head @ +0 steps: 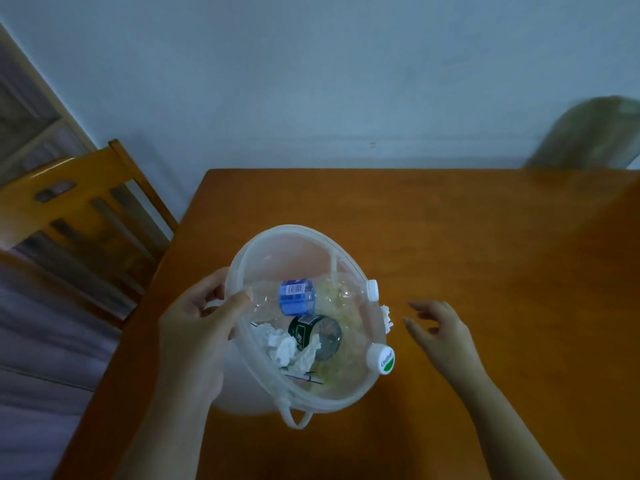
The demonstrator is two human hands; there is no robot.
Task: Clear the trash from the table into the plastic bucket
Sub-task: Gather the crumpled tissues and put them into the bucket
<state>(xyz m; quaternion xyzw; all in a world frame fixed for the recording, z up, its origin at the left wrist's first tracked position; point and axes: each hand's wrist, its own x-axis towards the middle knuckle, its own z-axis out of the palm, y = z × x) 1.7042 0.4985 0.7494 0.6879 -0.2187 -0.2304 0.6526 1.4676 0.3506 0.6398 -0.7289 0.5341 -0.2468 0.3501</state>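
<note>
A translucent plastic bucket [298, 237] stands tilted at the left edge of the wooden table [467, 237]. Inside lie a clear bottle with a blue label [297, 297], a dark green can [313, 336], crumpled white tissue [287, 348] and a second clear bottle whose white and green cap [381, 358] rests at the right rim. A white cap [372, 289] and a tissue scrap [386, 318] show at the right rim too. My left hand [197, 337] grips the bucket's left rim. My right hand [440, 332] hovers just right of the bucket, fingers apart, holding nothing.
A wooden chair [79, 209] stands left of the table. A blurred olive object [588, 133] sits at the table's far right corner by the pale wall. The bucket's handle [298, 415] hangs toward me.
</note>
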